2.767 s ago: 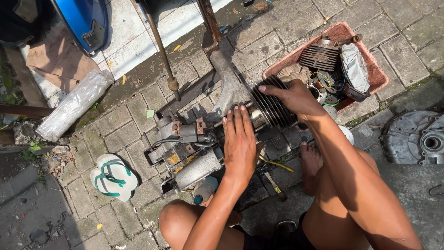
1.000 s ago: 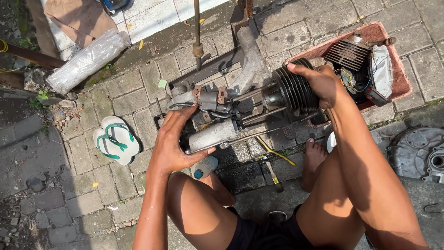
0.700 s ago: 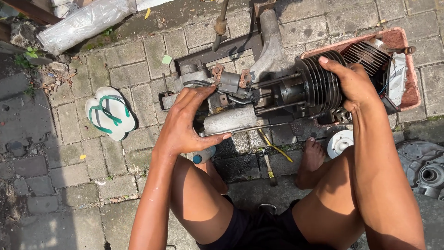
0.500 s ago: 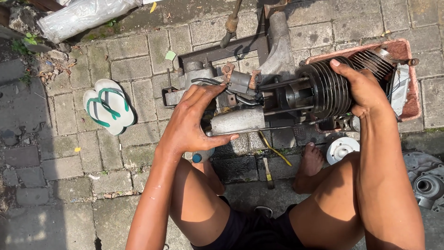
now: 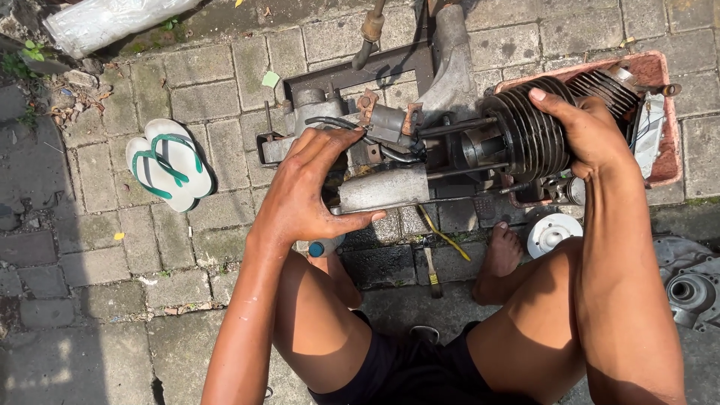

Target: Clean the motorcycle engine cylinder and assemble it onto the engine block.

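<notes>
Left fingers: I see my left hand (image 5: 311,191) spread wide over the grey metal cylinder (image 5: 384,189), thumb under its near edge, fingertips on the engine block (image 5: 330,127) behind.
Right fingers: my right hand (image 5: 589,135) is curled over the black finned cylinder (image 5: 529,135), forefinger stretched along the top fins.
Engine: it lies on the paving (image 5: 187,247), just ahead of my knees, with rods running between block and fins.
Hidden: my left palm covers the middle of the engine; I cannot tell what lies beneath.
Cut off: the pink tray (image 5: 664,112) holds parts too cluttered to read; a grey casing (image 5: 690,289) runs off the right edge.
Room: open paving to the left, around the green-strapped sandals (image 5: 169,161).
</notes>
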